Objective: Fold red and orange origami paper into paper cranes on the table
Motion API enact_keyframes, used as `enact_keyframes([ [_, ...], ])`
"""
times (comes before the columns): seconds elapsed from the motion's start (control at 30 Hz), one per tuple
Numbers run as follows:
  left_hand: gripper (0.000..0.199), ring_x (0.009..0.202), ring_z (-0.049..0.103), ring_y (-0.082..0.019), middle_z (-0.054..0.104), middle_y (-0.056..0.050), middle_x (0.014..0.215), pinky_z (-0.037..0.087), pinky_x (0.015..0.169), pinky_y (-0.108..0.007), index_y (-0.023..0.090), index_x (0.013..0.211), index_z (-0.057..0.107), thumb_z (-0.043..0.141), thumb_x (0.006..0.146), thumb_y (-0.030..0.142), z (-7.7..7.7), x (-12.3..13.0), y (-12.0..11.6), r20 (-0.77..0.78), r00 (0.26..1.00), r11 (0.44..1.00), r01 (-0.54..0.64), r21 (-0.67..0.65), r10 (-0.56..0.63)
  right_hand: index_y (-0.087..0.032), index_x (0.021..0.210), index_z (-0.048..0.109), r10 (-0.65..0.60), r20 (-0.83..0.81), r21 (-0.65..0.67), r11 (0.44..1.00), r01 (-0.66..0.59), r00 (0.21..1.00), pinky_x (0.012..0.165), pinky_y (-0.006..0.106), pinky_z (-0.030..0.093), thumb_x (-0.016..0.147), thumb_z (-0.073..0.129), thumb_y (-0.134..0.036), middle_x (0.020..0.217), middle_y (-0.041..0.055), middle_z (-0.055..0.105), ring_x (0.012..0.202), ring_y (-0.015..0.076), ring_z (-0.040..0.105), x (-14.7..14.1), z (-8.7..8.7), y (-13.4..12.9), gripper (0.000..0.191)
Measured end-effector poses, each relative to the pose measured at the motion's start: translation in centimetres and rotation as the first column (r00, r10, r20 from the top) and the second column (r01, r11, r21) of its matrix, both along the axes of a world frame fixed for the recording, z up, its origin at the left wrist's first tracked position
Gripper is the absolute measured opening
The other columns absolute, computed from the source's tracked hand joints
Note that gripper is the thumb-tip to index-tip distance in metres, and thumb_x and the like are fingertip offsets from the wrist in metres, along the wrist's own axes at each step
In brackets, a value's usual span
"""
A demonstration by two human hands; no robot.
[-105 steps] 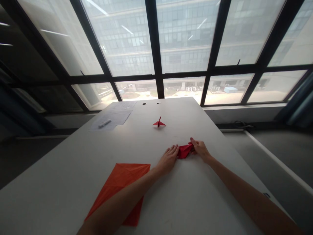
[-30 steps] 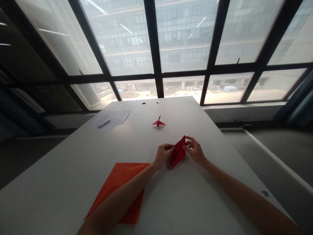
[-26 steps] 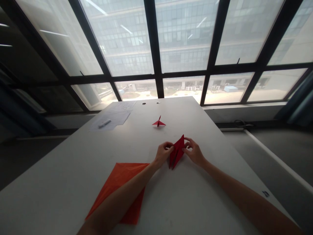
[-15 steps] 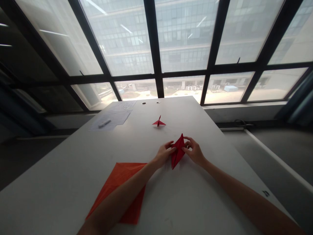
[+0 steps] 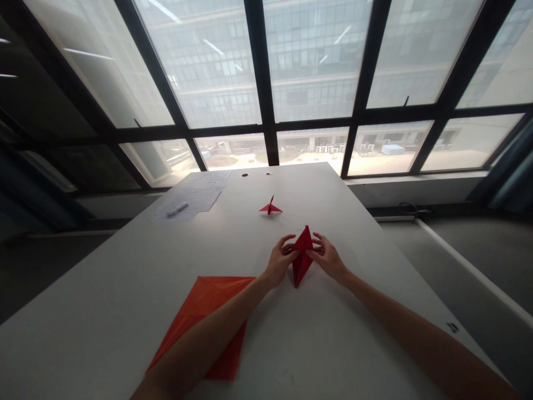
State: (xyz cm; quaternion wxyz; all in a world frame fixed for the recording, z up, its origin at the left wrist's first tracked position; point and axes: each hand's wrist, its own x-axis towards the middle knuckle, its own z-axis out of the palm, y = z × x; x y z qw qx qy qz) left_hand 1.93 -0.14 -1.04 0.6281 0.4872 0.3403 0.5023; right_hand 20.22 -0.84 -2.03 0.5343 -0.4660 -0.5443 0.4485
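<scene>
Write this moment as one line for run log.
left hand: holds red folded paper; right hand: holds same paper; beyond: red origami; orange sheet: partly hidden by forearm

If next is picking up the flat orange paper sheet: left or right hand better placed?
Left hand, probably: it's nearer the orange sheet, and its forearm passes over it. The right hand is farther off, beyond the red folded-paper diamond. Both hold that, so neither is free.

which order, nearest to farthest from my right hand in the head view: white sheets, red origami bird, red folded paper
1. Red folded paper: held by your right hand
2. Red origami bird: ahead, to the left
3. White sheets: far left
</scene>
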Motion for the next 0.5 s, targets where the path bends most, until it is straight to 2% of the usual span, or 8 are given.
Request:
enact_keyframes([
  [0.07, 0.065, 0.09, 0.066, -0.022, 0.07, -0.009, 0.103, 0.052, 0.08, -0.033, 0.02, 0.129, 0.057, 0.081, 0.07, 0.031, 0.25, -0.01, -0.04, 0.016, 1.0, 1.0, 0.026, 0.006, -0.026, -0.018, 0.136, 0.042, 0.087, -0.088, -0.012, 0.996, -0.088, 0.992, 0.068, 0.032, 0.054, 0.072, 0.074, -0.041, 0.092, 0.0056, 0.069, 0.074, 0.0182, 0.065, 0.02, 0.24, -0.14, 0.075],
  [0.13, 0.061, 0.098, 0.064, -0.023, 0.068, -0.011, 0.11, 0.051, 0.085, -0.033, 0.019, 0.128, 0.059, 0.08, 0.072, 0.033, 0.63, 0.02, -0.11, 0.014, 0.998, 0.998, 0.06, 0.016, -0.06, -0.019, 0.135, 0.043, 0.12, -0.128, 0.024, 0.993, -0.118, 0.985, 0.065, 0.03, 0.053, 0.071, 0.075, -0.037, 0.077, -0.0007, 0.067, 0.067, 0.0164, 0.063, 0.05, 0.55, -0.36, 0.074],
  [0.2, 0.055, 0.103, 0.063, -0.025, 0.067, -0.012, 0.115, 0.049, 0.087, -0.033, 0.018, 0.125, 0.062, 0.077, 0.075, 0.037, 0.92, 0.05, -0.2, 0.011, 0.993, 0.993, 0.118, 0.003, -0.118, -0.02, 0.134, 0.045, 0.149, -0.133, 0.056, 0.988, -0.142, 0.98, 0.061, 0.028, 0.051, 0.071, 0.075, -0.033, 0.073, -0.0031, 0.065, 0.062, 0.0143, 0.06, 0.01, 0.78, -0.59, 0.071],
  [0.3, 0.05, 0.09, 0.066, -0.023, 0.071, -0.013, 0.103, 0.049, 0.078, -0.03, 0.012, 0.115, 0.069, 0.075, 0.077, 0.043, 0.9, 0.0, -0.3, -0.024, 0.975, 0.973, 0.22, -0.077, -0.222, -0.021, 0.131, 0.048, 0.188, -0.105, 0.072, 0.981, -0.181, 0.976, 0.056, 0.025, 0.047, 0.072, 0.073, -0.029, 0.07, -0.0043, 0.062, 0.059, 0.0121, 0.056, -0.25, 0.9, -0.91, 0.065],
  [0.4, 0.045, 0.074, 0.065, -0.019, 0.073, -0.012, 0.089, 0.047, 0.068, -0.028, 0.008, 0.099, 0.074, 0.076, 0.075, 0.046, 0.6, -0.06, -0.37, -0.069, 0.976, 0.971, 0.197, -0.133, -0.207, -0.021, 0.124, 0.053, 0.114, -0.063, 0.103, 0.989, -0.107, 0.992, 0.057, 0.025, 0.047, 0.072, 0.074, -0.029, 0.072, -0.0036, 0.061, 0.062, 0.0125, 0.056, -0.62, 0.88, -1.05, 0.057],
  [0.5, 0.045, 0.071, 0.065, -0.019, 0.073, -0.013, 0.086, 0.048, 0.068, -0.029, 0.007, 0.095, 0.074, 0.075, 0.075, 0.047, 0.61, 0.12, -0.53, -0.034, 0.991, 0.978, 0.124, -0.167, -0.131, -0.019, 0.112, 0.057, 0.003, -0.086, 0.086, 0.996, 0.004, 0.996, 0.058, 0.025, 0.049, 0.073, 0.074, -0.036, 0.08, 0.0, 0.062, 0.067, 0.0139, 0.059, -0.8, 0.93, -0.96, 0.046],
])
